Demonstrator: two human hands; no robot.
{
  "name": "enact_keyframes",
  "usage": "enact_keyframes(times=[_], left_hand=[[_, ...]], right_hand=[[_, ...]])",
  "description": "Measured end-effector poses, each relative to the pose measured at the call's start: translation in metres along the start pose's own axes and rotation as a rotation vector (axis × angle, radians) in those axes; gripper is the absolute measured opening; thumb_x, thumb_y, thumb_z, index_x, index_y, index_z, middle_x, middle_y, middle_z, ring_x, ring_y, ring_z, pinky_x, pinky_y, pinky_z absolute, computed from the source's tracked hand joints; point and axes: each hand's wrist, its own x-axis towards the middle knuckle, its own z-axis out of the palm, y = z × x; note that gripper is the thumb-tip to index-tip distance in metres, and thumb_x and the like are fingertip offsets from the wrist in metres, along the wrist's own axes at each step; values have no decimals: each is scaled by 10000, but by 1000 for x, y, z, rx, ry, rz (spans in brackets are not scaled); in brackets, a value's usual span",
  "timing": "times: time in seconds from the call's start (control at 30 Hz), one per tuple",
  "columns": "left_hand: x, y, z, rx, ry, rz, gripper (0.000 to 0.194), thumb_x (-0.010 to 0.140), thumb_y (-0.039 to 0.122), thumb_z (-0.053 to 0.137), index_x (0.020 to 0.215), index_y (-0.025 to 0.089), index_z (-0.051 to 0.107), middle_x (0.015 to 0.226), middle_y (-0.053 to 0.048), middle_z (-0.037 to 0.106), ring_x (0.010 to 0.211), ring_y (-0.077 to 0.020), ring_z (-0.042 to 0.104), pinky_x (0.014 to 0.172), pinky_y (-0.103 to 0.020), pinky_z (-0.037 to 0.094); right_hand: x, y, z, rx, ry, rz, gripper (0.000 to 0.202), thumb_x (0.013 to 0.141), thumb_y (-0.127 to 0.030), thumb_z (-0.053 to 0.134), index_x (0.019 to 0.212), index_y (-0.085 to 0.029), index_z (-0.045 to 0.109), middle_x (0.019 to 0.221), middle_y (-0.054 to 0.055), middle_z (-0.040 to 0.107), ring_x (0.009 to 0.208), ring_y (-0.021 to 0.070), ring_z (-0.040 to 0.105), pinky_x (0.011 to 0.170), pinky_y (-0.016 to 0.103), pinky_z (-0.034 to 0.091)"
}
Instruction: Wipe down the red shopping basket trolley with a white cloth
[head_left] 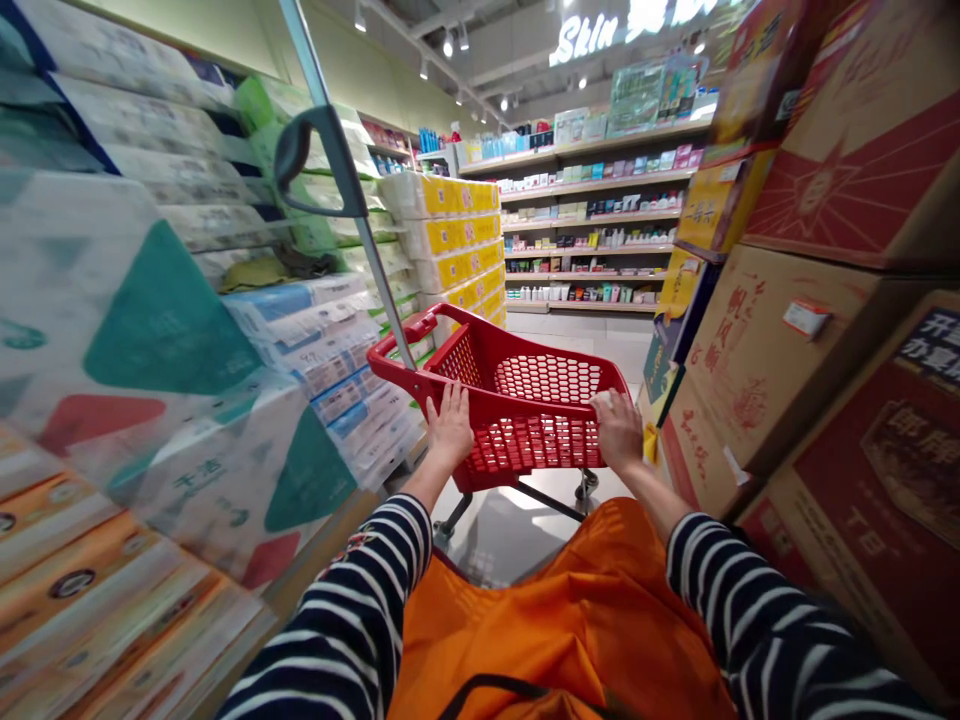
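A red plastic shopping basket on wheels (551,345) stands in the aisle right in front of me, with nothing visible inside. My left hand (450,425) grips the near rim at its left corner. My right hand (616,428) grips the same rim at its right corner. A grey telescopic pull handle (315,160) rises from the basket's left side, up and to the left. Both my sleeves are navy and white striped, and I wear an orange apron (570,620).
Stacked packs of tissue and toilet paper (172,340) fill the left side of the aisle, with yellow packs (457,240) further on. Brown and red cardboard boxes (810,330) are piled close on the right. Shelves of bottles (592,220) stand across the far end.
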Motion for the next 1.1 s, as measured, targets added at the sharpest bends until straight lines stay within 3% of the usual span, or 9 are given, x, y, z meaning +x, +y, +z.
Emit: enact_keyframes(times=[0.07, 0.13, 0.33, 0.4, 0.5, 0.67, 0.77, 0.97, 1.1], left_hand=[[-1, -2, 2, -3, -4, 1, 731, 731, 171, 435, 1421, 66, 222, 1493, -74, 70, 1376, -235, 16, 1088, -537, 56], [-3, 0, 3, -8, -17, 5, 735, 736, 186, 445, 1423, 66, 214, 1494, -76, 61, 1376, -236, 15, 1087, -539, 53], [-7, 6, -4, -8, -61, 52, 713, 749, 190, 437, 1421, 79, 227, 1493, -63, 52, 1376, -208, 50, 1090, -524, 43], [-8, 1, -5, -7, -49, 50, 721, 741, 187, 437, 1421, 75, 224, 1493, -63, 51, 1376, -210, 45, 1091, -523, 48], [-10, -12, -4, -13, -37, 7, 739, 719, 171, 436, 1419, 63, 224, 1493, -74, 60, 1376, -225, 38, 1089, -535, 50], [-15, -26, 1, -39, -17, -90, 729, 713, 153, 415, 1413, 53, 242, 1492, -86, 87, 1373, -246, 63, 1091, -542, 46], [-19, -25, 3, -62, -33, -88, 736, 703, 151, 418, 1412, 55, 243, 1492, -85, 88, 1372, -242, 71, 1093, -539, 44], [-24, -29, 2, -109, -54, -93, 738, 705, 159, 428, 1413, 60, 241, 1490, -82, 96, 1370, -237, 84, 1089, -541, 76], [-19, -48, -12, -114, 6, -183, 739, 711, 150, 430, 1415, 57, 227, 1490, -94, 81, 1373, -226, 72, 1087, -530, 99]], right_hand=[[-2, 15, -2, -25, 22, 83, 380, 858, -130, 366, 1151, -125, 608, 1323, 150, 433, 1223, 293, 370, 987, 472, 332], [0, 7, 0, 1, 32, 61, 380, 855, -130, 361, 1138, -110, 613, 1305, 154, 449, 1219, 279, 380, 995, 447, 344], [13, -96, 18, 171, -16, -331, 405, 844, -74, 370, 1164, -147, 608, 1327, 111, 445, 1263, 248, 341, 1045, 397, 303], [13, -117, 20, 187, -8, -424, 422, 835, -67, 386, 1190, -162, 593, 1355, 93, 419, 1270, 255, 329, 1043, 400, 306], [9, -110, 20, 159, 7, -452, 445, 831, -57, 387, 1220, -167, 573, 1357, 97, 415, 1262, 266, 338, 1029, 417, 319], [9, -62, 17, 71, 87, -243, 397, 851, -93, 392, 1185, -154, 599, 1311, 135, 454, 1223, 286, 385, 980, 442, 368], [9, -61, 19, 97, 122, -179, 373, 858, -116, 392, 1159, -129, 612, 1297, 145, 463, 1209, 284, 402, 974, 440, 386], [22, -135, 26, 292, 84, -501, 453, 821, -37, 343, 1194, -133, 582, 1315, 121, 453, 1254, 239, 372, 1006, 413, 395], [77, -209, 1, 436, 152, -710, 415, 849, -64, 356, 1185, -131, 590, 1328, 94, 448, 1295, 227, 317, 1026, 378, 389]])
